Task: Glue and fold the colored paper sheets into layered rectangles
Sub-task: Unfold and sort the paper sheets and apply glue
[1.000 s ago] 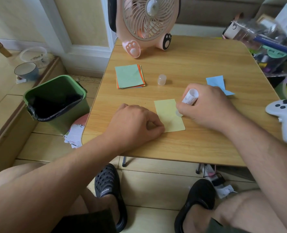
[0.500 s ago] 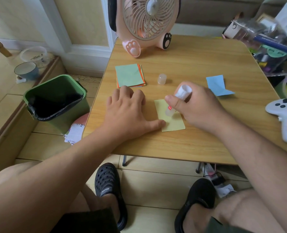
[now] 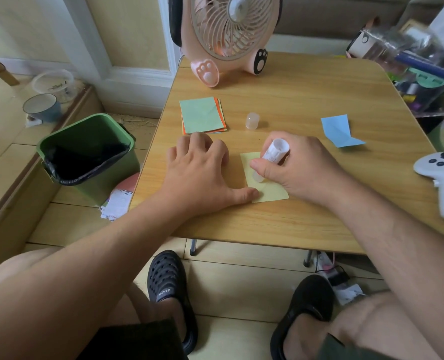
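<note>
Wooden surface lies bare toward its near edge. Left hand flat, thumb pinning yellow sheet; right hand clenched round glue stick, tip on sheet.

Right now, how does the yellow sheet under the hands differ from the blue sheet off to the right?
The yellow sheet lies flat, while the blue sheet is creased, with a folded flap at its near corner. The left hand presses the yellow sheet's edge with its thumb and the right hand rubs a glue stick on it; the blue sheet lies untouched. Both rest on the wooden table.
</note>
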